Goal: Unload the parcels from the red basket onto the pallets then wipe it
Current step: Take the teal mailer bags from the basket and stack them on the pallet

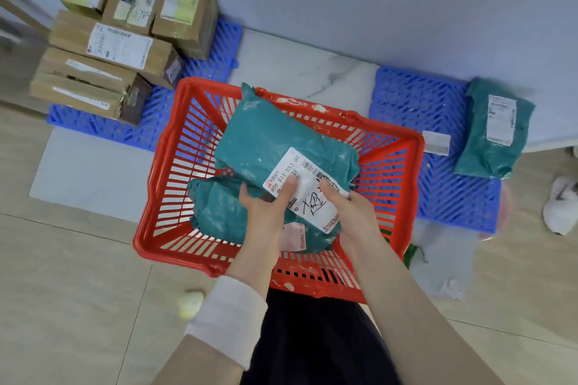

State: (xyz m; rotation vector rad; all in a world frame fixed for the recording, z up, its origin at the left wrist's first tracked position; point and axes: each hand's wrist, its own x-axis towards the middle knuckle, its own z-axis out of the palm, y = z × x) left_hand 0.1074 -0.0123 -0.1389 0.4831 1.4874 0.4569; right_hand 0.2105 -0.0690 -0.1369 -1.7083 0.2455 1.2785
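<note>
Fingers of both hands grip the near end of a teal parcel (275,141), right at its white shipping label (305,189). On the left hand (266,206) the thumb lies flat across the label's printed numbers, with the other fingers tucked beneath the bag. On the right hand (353,212) the thumb presses the label's near corner and the fingers curl under the edge. That parcel tilts up over the red basket (162,197), its far end reaching past the far rim. Beneath it, inside the basket, lies a second teal parcel (215,209). Just right of the basket, a blue pallet (416,103) carries 1 teal bag (494,131). To the far left, another blue pallet (147,125) holds stacked brown cartons (109,47) against the wall.
</note>
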